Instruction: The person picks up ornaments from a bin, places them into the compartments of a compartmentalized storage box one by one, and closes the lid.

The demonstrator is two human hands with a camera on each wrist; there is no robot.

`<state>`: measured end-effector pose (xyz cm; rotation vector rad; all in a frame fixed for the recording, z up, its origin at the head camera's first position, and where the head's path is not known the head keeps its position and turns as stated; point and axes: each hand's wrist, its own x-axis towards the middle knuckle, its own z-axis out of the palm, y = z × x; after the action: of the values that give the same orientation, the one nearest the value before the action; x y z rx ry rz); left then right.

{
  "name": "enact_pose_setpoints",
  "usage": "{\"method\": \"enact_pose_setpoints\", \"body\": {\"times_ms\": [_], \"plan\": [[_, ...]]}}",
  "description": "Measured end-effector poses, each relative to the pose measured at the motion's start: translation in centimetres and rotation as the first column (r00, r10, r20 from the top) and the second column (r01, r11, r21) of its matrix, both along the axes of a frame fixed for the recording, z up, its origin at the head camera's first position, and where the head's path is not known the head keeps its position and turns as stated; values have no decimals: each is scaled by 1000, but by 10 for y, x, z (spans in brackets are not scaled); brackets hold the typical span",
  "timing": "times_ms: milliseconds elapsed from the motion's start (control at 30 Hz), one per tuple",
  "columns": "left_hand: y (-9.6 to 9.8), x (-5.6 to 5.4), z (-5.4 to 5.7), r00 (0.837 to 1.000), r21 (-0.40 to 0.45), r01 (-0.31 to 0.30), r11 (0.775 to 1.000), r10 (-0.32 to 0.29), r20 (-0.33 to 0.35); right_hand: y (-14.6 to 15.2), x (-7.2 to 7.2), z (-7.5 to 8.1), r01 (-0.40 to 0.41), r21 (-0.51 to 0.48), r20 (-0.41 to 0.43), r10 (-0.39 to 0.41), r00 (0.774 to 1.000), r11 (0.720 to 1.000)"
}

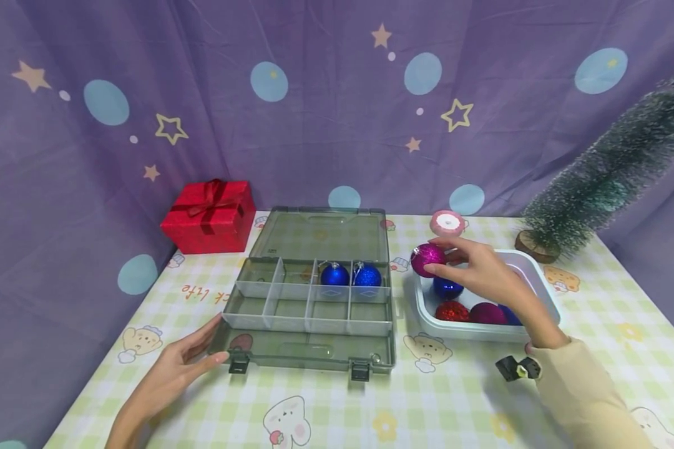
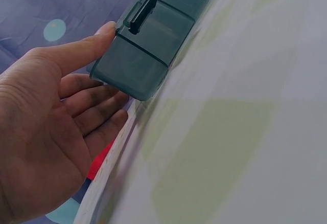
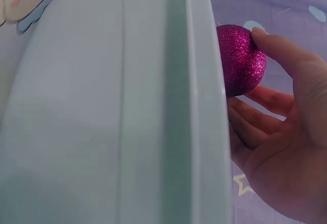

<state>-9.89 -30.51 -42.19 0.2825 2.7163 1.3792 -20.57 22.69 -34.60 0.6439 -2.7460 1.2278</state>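
My right hand (image 1: 482, 272) pinches a magenta glitter Christmas ball (image 1: 427, 259) between thumb and fingers, above the left end of a pale blue tub (image 1: 549, 298). Inside the tub lie a shiny blue ball (image 1: 448, 288), a red glitter ball (image 1: 452, 311), a dull magenta ball (image 1: 487, 313) and another blue one partly covered by the wrist. With relaxed fingers, my left hand (image 1: 174, 368) rests against the front left corner of a clear grey compartment box (image 1: 309, 352), its lid laid back. Two blue balls (image 1: 334, 274) sit in separate back compartments at the right.
A red gift box (image 1: 210, 218) stands behind on the left. Past the tub are a pink ribbon roll (image 1: 448, 222) and a small frosted tree (image 1: 601, 181) on a wooden base. A black clip-like item (image 1: 518, 369) shows beside the right sleeve. A purple curtain (image 1: 314, 125) closes off the back.
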Motion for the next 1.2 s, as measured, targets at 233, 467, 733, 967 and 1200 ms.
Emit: {"method": "enact_pose_setpoints", "body": {"times_ms": [233,467,733,967,1200], "plan": [[-1,0,0,1000,-8,0,1000,0,1,-20,-8,-1,-45,-9,0,45,999,999],[-1,0,0,1000,-8,-2,1000,2,8,-40,-18,-5,-94,-41,22,95,995,995],[-1,0,0,1000,4,-6,1000,6,15,-67,-28,-4,-151,-84,28,154,988,985],[0,0,0,1000,5,-6,1000,6,15,-86,-34,-2,-174,-85,23,176,984,981],[0,0,0,1000,6,-10,1000,10,20,-106,-39,-2,-202,-97,62,209,976,974]]}}
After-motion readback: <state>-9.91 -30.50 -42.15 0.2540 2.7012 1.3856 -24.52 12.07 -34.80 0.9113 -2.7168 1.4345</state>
